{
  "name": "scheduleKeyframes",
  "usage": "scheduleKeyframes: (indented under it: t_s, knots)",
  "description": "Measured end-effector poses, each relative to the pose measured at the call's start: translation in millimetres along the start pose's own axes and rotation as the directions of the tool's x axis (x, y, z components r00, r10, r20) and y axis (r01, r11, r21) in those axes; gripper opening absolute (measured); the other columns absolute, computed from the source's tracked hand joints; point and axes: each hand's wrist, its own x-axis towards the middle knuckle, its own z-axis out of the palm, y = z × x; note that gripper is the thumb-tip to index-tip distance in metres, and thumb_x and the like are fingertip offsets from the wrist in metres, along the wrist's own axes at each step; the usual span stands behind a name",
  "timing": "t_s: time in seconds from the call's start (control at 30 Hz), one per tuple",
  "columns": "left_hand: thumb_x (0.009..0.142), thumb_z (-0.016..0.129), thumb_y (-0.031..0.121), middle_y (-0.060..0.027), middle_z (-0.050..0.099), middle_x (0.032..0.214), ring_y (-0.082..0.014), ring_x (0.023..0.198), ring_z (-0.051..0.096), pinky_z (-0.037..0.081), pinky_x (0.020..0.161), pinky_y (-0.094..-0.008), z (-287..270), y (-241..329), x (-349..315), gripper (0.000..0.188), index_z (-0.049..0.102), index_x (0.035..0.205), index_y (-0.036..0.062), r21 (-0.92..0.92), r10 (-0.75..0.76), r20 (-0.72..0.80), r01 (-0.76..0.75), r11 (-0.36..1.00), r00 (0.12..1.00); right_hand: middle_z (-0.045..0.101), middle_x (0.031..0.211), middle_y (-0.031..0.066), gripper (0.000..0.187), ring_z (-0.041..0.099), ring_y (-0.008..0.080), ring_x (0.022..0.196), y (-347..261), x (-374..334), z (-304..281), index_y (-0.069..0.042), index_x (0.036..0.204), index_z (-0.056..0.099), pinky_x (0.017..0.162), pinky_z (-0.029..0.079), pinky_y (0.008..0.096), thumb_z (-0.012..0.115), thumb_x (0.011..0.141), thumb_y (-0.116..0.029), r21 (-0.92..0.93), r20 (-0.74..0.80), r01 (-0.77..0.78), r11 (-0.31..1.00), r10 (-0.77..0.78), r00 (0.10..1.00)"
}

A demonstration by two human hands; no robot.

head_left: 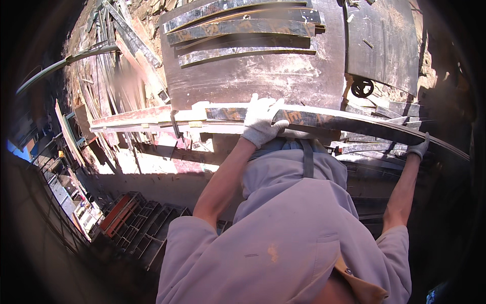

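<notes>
A long dark strip of board (349, 123) with orange markings lies along the near edge of the table, its right end reaching out past the edge. My left hand (260, 120), in a white work glove, lies on the strip near its left part, fingers stretched across the top and thumb apart. Farther right, my right hand (419, 147), also gloved, is closed round the strip from its near side; its fingers are partly hidden. A pale straight rail (152, 119) with a dark metal clamp (175, 124) continues left of the strip.
Several cut strips (243, 30) lie stacked on the dark table panel (202, 83). Another dusty panel (382, 45) stands at the right, with a black handwheel (362, 87) below it. Scrap boards (109, 76) pile up at the left. Metal frames (147, 223) stand lower left.
</notes>
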Motion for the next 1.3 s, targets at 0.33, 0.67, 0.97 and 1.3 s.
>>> scheduleKeyframes:
  t_s: [0.33,0.67,0.97,1.3]
  knots:
    - [0.081,0.082,0.043,-0.0123,0.066,0.109,-0.0346,0.108,0.063,0.043,0.108,-0.0583,31,-9,-6,0.047,0.071,0.113,0.0102,0.158,0.025,-0.149,-0.001,0.987,0.988,0.07,0.121,0.0084,0.051,0.067,0.0325,0.103,78,14,20,-0.014,0.122,0.069,0.09,0.056,0.0483,0.073,0.086,-0.05,-0.01,-0.341,0.041,0.999,-0.041,0.939]
    - [0.091,0.07,0.029,-0.0116,0.066,0.101,-0.0357,0.096,0.062,0.047,0.09,-0.0491,32,-7,-15,0.021,0.067,0.104,0.0124,0.176,0.003,-0.192,0.032,0.984,0.981,0.059,0.146,0.0093,0.066,0.056,0.0269,0.129,104,-8,40,-0.01,0.144,0.059,0.112,0.046,0.0434,0.072,0.092,-0.048,0.044,-0.267,0.09,0.995,-0.076,0.961]
    - [0.094,0.069,0.03,-0.0108,0.064,0.098,-0.0342,0.096,0.061,0.045,0.087,-0.0491,41,-20,-18,0.017,0.069,0.102,0.0146,0.265,0.091,-0.239,-0.025,0.964,0.967,0.049,0.149,0.0249,0.114,0.046,0.0392,0.142,94,-186,68,0.001,0.155,0.038,0.119,0.037,0.0494,0.09,0.072,-0.056,-0.88,0.47,0.409,-0.242,-0.569,0.675]
    - [0.098,0.066,0.032,-0.0103,0.064,0.095,-0.0333,0.097,0.061,0.045,0.087,-0.0475,50,-27,-23,0.019,0.069,0.099,0.0132,0.313,0.159,-0.276,-0.068,0.947,0.948,0.063,0.103,0.0226,0.033,0.064,0.0412,0.098,125,-138,73,0.0,0.105,0.062,0.083,0.054,0.0506,0.067,0.072,0.0,-0.213,0.893,0.631,-0.746,0.113,0.436]
